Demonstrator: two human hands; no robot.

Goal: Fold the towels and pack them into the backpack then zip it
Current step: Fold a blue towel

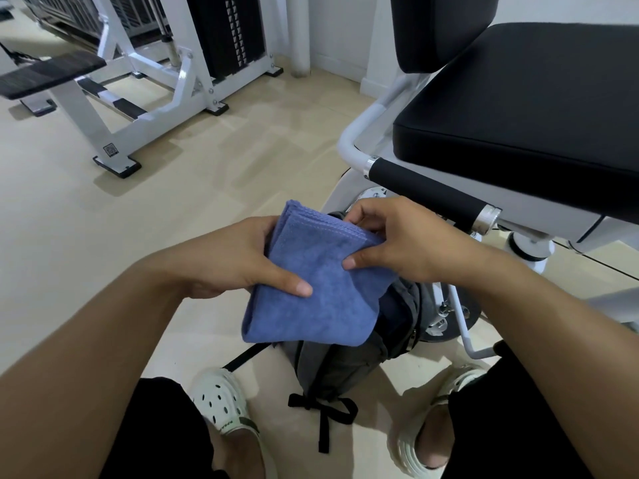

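While the folded blue towel (313,281) hangs in the air over the grey backpack (349,357), both hands pinch it: left hand (238,257) with thumb on top at the left edge, right hand (404,240) clamping the right corner. The backpack stands on the floor (138,209) between two white clogs (221,402), beside a gym seat (532,108).

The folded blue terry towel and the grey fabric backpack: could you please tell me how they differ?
The folded blue terry towel is held in the air by both hands; the grey fabric backpack rests on the floor between the feet. The towel is a compact flat bundle; the backpack is larger, slumped, with black straps trailing. Both are soft fabric.
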